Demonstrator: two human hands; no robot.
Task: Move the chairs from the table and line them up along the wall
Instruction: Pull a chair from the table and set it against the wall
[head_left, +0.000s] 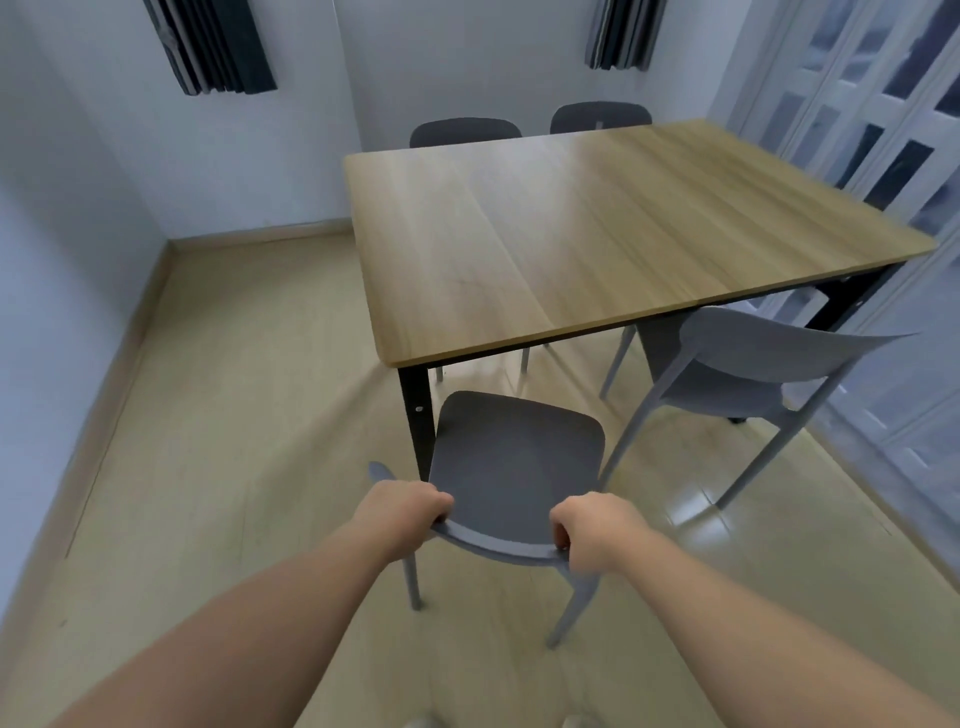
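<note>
A grey plastic chair stands in front of me at the near left corner of the wooden table. My left hand and my right hand both grip the top edge of its backrest. A second grey chair is tucked at the table's near right side. On the far side, the backs of two more grey chairs show above the tabletop.
A white wall with a wooden skirting runs along the left, beside a strip of pale floor. Dark curtains hang at the back wall. White folding doors stand to the right of the table.
</note>
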